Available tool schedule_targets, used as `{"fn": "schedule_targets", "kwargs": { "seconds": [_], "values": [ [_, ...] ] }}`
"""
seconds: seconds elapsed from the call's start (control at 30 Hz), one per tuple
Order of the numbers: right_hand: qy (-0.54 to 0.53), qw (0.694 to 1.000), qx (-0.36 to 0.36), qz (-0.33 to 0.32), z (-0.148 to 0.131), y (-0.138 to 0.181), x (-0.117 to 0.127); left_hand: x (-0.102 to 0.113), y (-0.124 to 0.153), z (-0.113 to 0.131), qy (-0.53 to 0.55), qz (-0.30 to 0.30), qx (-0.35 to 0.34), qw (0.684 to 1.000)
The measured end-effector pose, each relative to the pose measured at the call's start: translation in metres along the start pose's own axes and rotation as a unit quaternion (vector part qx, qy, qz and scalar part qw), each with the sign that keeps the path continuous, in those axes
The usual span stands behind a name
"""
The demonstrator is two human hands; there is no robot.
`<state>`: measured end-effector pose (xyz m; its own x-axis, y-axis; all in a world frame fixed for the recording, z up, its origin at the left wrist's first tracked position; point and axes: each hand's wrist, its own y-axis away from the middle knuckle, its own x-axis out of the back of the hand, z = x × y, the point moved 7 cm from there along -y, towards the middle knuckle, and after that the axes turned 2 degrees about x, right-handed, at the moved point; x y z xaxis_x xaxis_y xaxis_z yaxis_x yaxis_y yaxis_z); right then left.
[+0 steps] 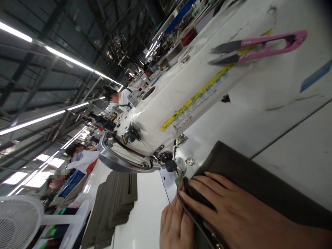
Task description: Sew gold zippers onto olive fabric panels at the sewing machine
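A dark olive fabric piece (241, 169) lies folded on the sewing machine bed, its near end at the needle area. A zipper (212, 235) with some brassy metal parts runs along its edge. My left hand (177, 224) is closed on the fabric edge, fingertips just below the presser foot area; the thumb is hidden. Spread over the fabric, my right hand (228, 199) presses down with fingers stretched out, close beside the left fingertips. The white sewing machine (155, 114) stands directly beyond both hands, its needle partly hidden behind a dark round part.
Pink-handled thread snips (259, 46) rest on the machine arm. A stack of olive fabric panels (116, 200) lies on the white table to the left. A white fan (19, 221) stands at the lower left. Several people sit farther back. The view is strongly tilted.
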<state>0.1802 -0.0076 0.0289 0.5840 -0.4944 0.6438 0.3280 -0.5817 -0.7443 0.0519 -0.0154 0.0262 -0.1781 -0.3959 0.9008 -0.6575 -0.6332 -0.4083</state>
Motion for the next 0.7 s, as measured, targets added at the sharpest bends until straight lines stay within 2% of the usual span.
{"fn": "schedule_targets", "kwargs": {
  "seconds": [0.27, 0.47, 0.53, 0.7],
  "values": [
    [-0.009, 0.999, -0.007, 0.034, 0.001, 0.002, 0.004, -0.006, 0.004, -0.005, -0.013, -0.018, -0.003, 1.0],
    [0.006, 1.0, 0.017, 0.022, -0.002, 0.009, -0.005, -0.001, -0.003, -0.004, -0.006, -0.041, -0.031, 0.999],
    [0.008, 0.999, 0.032, 0.025, -0.004, 0.013, -0.007, 0.002, -0.006, -0.002, 0.006, -0.036, -0.007, 0.999],
    [-0.002, 0.995, 0.099, -0.022, -0.006, 0.018, -0.01, 0.004, -0.007, 0.003, 0.088, 0.006, 0.065, 0.994]
  ]
}}
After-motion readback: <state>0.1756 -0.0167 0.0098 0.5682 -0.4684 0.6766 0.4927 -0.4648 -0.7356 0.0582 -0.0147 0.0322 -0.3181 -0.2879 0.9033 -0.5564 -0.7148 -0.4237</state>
